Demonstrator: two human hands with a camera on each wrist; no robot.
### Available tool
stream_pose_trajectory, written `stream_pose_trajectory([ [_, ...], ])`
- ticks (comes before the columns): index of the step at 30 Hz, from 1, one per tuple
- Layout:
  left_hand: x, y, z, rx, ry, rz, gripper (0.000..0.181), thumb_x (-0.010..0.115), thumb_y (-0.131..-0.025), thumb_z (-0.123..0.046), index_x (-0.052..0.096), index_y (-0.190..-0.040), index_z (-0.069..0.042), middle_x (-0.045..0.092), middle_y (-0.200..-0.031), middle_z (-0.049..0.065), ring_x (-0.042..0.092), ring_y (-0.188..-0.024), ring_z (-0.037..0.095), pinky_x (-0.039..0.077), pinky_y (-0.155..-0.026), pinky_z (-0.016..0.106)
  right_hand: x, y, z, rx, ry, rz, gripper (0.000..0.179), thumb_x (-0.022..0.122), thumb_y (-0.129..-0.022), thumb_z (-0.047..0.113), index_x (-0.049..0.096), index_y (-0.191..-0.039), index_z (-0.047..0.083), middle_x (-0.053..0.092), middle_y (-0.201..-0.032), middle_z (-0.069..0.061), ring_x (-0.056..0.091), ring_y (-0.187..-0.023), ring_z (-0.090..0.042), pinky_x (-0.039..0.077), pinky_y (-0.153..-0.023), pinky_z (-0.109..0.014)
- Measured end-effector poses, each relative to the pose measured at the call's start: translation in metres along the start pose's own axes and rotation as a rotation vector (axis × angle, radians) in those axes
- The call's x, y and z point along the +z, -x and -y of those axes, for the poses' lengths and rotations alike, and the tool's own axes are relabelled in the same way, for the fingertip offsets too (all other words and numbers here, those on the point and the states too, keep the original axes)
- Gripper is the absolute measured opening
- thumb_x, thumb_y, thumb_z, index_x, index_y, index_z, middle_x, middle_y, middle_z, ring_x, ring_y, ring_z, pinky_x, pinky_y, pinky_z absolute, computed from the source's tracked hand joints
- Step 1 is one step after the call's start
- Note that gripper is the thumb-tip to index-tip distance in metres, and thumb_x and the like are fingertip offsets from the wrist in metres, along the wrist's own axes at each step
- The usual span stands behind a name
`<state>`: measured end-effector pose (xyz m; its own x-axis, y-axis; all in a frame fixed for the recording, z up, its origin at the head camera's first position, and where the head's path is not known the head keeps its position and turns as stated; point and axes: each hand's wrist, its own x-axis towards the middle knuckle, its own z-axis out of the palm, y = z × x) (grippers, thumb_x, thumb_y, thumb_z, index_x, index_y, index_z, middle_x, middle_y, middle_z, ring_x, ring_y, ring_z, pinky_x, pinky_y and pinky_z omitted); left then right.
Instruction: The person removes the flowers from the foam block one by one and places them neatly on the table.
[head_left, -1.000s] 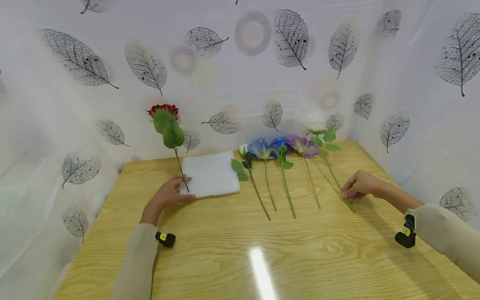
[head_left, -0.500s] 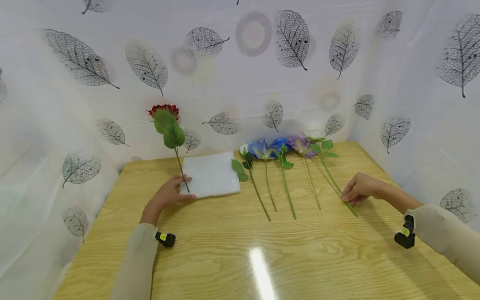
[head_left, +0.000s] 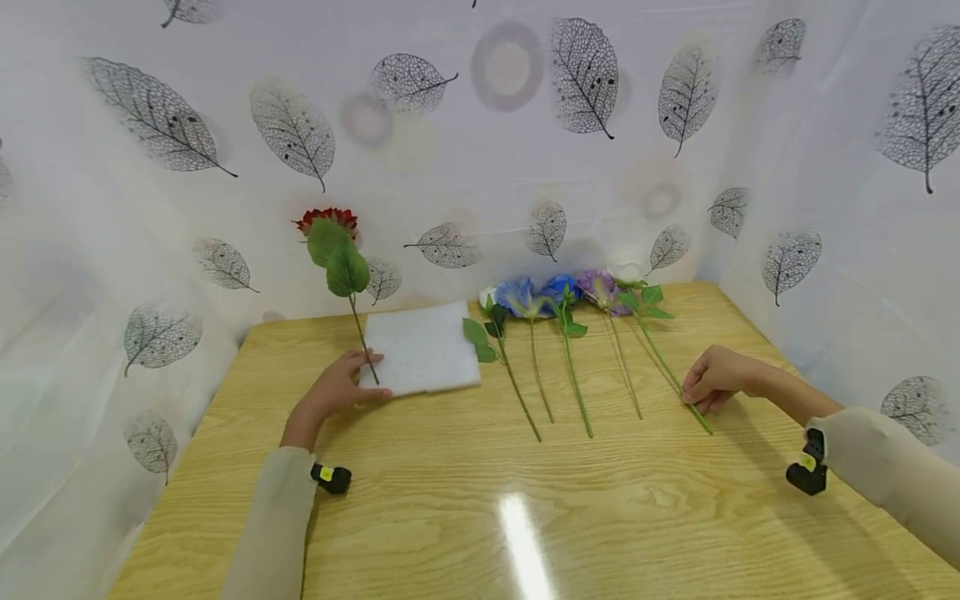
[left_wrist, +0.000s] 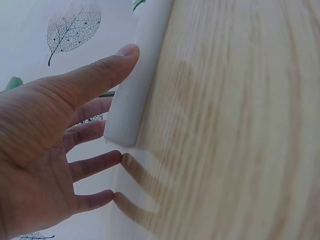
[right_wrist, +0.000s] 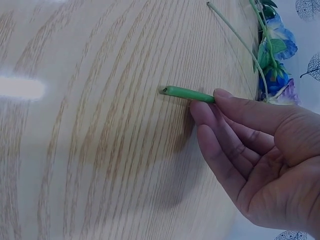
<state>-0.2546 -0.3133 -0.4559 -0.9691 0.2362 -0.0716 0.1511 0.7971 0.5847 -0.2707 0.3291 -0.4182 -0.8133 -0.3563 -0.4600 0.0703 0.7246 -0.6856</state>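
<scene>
My left hand [head_left: 339,387] rests against the left end of a white foam block [head_left: 423,348]. Its thumb lies along the front side and its fingers are spread, fairly straight, behind. An artificial red flower [head_left: 330,223] with two big green leaves rises from the foam near that hand. At the right, my right hand [head_left: 720,379] pinches the green stem [right_wrist: 192,94] of an artificial white flower [head_left: 628,272] near its cut end, between thumb and fingertips. The white bloom is at the back, close beside a ruffled purple flower [head_left: 600,287].
Between the foam and the right hand several artificial flowers lie in a row, stems toward me: a white one [head_left: 487,297], a light blue one [head_left: 519,298], a deep blue one [head_left: 561,287] and the purple one. A leaf-printed white curtain [head_left: 480,167] encloses the wooden table [head_left: 420,500].
The right hand has shifted the white flower: its bloom has swung left and down toward the purple flower, which has shifted slightly left. My left hand and the red flower stay in place.
</scene>
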Motion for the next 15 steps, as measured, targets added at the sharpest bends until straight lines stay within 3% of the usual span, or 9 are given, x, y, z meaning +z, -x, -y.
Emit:
stream_pose_trajectory([
  [15, 0.0014, -0.0005, 0.0027, -0.001, 0.008, -0.009, 0.085, 0.083, -0.085, -0.043, 0.048, -0.151, -0.003, 0.034, -0.159, 0.027, 0.033, -0.147, 0.050, 0.030, -0.120, 0.064, -0.0020, -0.0011, 0.0078, -0.002, -0.017, 0.000, 0.025, 0.074, -0.091, 0.008, 0.073, -0.107, -0.011, 0.077, -0.081, -0.010, 0.076, -0.072, -0.018, 0.064, -0.067, -0.033],
])
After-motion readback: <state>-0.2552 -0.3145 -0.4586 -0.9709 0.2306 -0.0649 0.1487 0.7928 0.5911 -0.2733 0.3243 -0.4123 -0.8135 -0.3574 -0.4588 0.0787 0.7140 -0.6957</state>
